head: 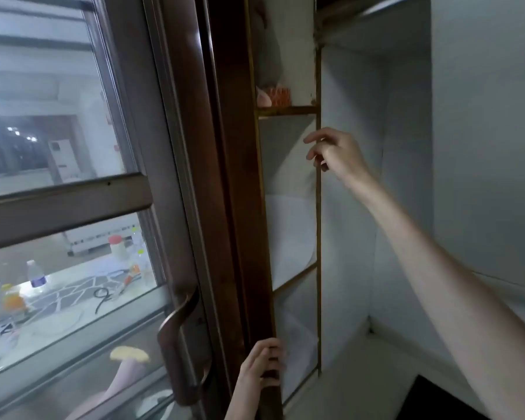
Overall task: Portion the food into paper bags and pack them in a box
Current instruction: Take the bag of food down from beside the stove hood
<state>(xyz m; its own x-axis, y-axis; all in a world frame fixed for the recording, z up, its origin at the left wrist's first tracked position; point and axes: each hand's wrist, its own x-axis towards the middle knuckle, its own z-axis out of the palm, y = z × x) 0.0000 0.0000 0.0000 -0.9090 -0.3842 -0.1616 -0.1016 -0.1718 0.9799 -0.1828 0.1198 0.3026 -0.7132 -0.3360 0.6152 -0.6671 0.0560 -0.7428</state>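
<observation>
A tall wooden cabinet door [237,207] with a glass pane stands open in front of me. My left hand [262,363] grips the door's lower edge, fingers curled round the wood. My right hand [334,150] is raised with loosely spread fingers at the cabinet's thin inner frame [318,237], level with the middle shelf, holding nothing. White paper sheets or bags [288,237] stand inside on the middle shelf. A small orange and pink item [275,97] sits on the upper shelf. No food or box is in sight.
The door's curved metal handle [179,316] hangs at lower centre. The glass reflects a table with bottles and jars. A pale tiled wall [482,147] and a ledge [391,353] lie to the right of the cabinet.
</observation>
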